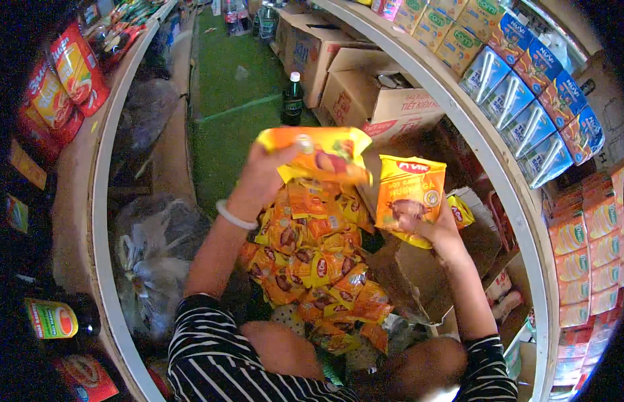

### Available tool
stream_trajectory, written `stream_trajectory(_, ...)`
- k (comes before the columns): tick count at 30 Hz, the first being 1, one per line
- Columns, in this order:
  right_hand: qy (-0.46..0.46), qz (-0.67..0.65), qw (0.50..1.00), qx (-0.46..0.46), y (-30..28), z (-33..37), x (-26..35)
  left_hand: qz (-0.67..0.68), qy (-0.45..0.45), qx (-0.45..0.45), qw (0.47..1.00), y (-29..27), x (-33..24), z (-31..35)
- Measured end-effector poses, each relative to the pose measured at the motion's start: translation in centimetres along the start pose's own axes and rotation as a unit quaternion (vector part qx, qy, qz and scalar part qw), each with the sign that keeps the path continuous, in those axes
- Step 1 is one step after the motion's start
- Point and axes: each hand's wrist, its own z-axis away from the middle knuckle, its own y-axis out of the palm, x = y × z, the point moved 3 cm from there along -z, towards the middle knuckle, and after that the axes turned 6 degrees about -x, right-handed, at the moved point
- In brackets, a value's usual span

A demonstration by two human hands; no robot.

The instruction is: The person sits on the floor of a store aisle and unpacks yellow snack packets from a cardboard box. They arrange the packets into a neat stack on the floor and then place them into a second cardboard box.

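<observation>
My left hand (266,167), with a white bangle at its wrist, grips an orange-and-yellow seasoning packet (325,155) by its left end, its thumb on top. The packet is tilted and slightly blurred. To the right, my right hand (436,228) is closed on the lower part of a second seasoning packet (411,187), which stands upright with its printed front showing. Beneath both hands lies a loose heap of similar packets (305,251), reaching down to between my knees. Beside the heap, under my right forearm, is an opened cardboard box (419,275) with another yellow packet at its far edge.
Ahead, a dark bottle (292,100) with a white cap stands on the green floor (225,87), next to open cartons (386,100). White-edged shelves curve along both sides. Drink cartons (526,127) line the right shelf; red packages (60,94) and a plastic bag (154,254) are left.
</observation>
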Motion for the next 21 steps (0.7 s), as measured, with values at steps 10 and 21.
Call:
stream_trajectory(10,0.236,-0.198,0.948,0.083,3.2,0.6,-4.7,-0.220,-0.023,0.156,0.963,3.1,2.6,1.6)
stream_trajectory(21,0.272,-0.319,0.904,0.080,1.6,-0.2,-8.8,-0.208,0.004,0.080,0.975,4.6,1.8,2.6)
